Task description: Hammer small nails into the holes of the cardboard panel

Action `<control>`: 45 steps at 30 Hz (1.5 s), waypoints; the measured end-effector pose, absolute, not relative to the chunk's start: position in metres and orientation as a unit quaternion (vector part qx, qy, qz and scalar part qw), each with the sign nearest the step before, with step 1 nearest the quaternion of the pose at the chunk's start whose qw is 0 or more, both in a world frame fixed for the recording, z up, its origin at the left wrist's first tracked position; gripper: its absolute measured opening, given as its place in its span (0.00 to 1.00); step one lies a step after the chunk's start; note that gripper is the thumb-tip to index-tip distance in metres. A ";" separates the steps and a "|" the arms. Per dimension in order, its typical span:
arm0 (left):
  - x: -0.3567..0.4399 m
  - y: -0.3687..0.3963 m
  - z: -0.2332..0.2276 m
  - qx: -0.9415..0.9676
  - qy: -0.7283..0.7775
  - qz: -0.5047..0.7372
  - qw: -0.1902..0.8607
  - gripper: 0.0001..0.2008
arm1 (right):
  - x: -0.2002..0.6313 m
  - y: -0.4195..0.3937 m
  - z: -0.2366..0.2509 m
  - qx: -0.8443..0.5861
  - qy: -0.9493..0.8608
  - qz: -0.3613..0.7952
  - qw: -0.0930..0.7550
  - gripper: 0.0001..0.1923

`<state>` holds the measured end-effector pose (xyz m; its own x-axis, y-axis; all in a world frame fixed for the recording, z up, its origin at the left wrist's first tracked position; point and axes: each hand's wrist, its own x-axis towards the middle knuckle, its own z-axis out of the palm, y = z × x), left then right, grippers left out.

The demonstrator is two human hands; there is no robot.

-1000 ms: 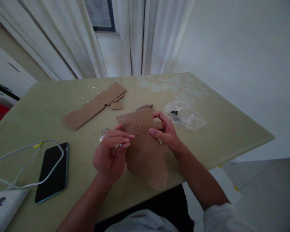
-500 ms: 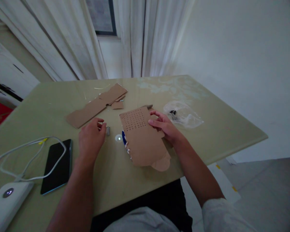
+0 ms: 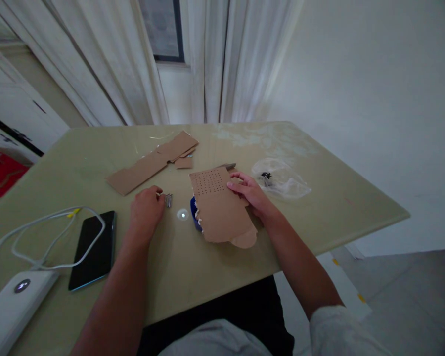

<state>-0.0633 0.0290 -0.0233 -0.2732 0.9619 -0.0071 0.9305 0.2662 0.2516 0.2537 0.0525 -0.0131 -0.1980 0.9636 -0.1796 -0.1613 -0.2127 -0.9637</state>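
Observation:
My right hand (image 3: 251, 192) grips the right edge of a brown cardboard piece (image 3: 222, 215), thumb on top. Rows of small holes dot its upper part, and its left edge is torn, showing white bits. Under that edge a blue object (image 3: 195, 213) peeks out, mostly covered. My left hand (image 3: 147, 210) rests on the table with curled, closed fingers, right beside several small metal pins or screws (image 3: 169, 200). Whatever those fingers may hold is too small to make out. A small clear round disc (image 3: 183, 214) lies between the pins and the cardboard.
Long cardboard strips (image 3: 152, 165) lie at the back left. A clear plastic bag (image 3: 282, 178) with small black pieces is at the right. On the left are a phone (image 3: 92, 249), a white power bank (image 3: 20, 306) and a looped white cable (image 3: 52, 269).
My left hand has lowered to the table beside the metal pins, its fingers more curled. The cardboard's near end appears farther up in view, and more of the blue object shows.

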 end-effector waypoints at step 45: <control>0.024 0.007 -0.037 0.425 0.569 0.522 0.473 0.18 | 0.243 0.047 -0.016 -0.469 -0.450 0.605 0.459 0.32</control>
<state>0.0244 0.0070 -0.0369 -0.1916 0.9769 -0.0943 -0.0097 0.0942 0.9955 0.2434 0.0474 -0.0161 -0.1374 0.9784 -0.1546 -0.1333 -0.1729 -0.9759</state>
